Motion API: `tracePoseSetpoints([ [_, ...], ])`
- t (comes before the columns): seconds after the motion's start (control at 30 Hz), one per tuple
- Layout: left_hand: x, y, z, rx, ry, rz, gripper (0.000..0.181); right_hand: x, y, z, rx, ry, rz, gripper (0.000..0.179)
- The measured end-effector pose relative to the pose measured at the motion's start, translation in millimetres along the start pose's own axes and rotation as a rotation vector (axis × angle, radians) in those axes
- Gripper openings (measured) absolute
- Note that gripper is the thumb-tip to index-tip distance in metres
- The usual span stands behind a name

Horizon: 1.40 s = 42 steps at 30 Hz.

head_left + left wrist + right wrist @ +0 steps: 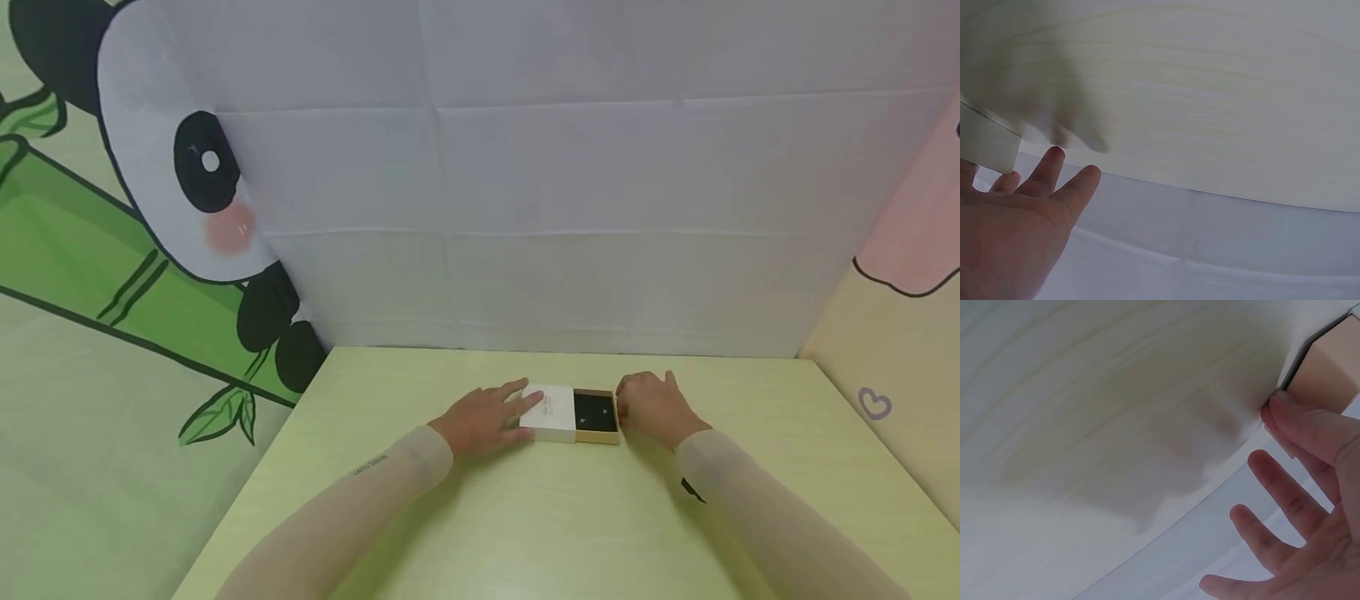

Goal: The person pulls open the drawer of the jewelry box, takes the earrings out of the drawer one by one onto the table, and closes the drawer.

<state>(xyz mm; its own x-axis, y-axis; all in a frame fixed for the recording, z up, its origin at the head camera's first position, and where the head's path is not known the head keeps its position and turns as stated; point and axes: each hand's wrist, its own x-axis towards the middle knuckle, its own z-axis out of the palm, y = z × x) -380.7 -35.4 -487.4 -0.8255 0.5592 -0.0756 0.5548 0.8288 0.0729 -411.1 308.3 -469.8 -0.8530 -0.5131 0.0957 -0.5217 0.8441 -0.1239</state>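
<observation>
A small drawer-style box lies on the table, its white sleeve (pixel 547 413) printed with faint lettering. From the sleeve's right side the brown inner tray (pixel 597 437) is pulled partway out. Inside the tray shows a black insert (pixel 594 412) bearing two tiny bright pieces, too small to identify. My left hand (pixel 486 421) holds the sleeve at its left end, thumb along the front side and a finger over the top; two other fingers stick out in the left wrist view. With thumb and index finger my right hand (pixel 657 408) pinches the tray's right end, the remaining fingers spread (pixel 1272 540).
The pale wooden table (pixel 480 533) extends around the box. Behind it rises a white cloth backdrop (pixel 525 217), with a panda-print panel (pixel 172 183) at left and a yellow-and-pink panel (pixel 900 350) at right.
</observation>
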Motion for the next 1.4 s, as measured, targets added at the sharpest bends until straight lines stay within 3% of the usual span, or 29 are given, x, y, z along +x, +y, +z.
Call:
tracePoseSetpoints([
  [1.4, 0.5, -1.9, 1.3, -0.008, 0.006, 0.004, 0.076, -5.7, -0.5, -3.6, -0.005, 0.011, 0.0, 0.019],
])
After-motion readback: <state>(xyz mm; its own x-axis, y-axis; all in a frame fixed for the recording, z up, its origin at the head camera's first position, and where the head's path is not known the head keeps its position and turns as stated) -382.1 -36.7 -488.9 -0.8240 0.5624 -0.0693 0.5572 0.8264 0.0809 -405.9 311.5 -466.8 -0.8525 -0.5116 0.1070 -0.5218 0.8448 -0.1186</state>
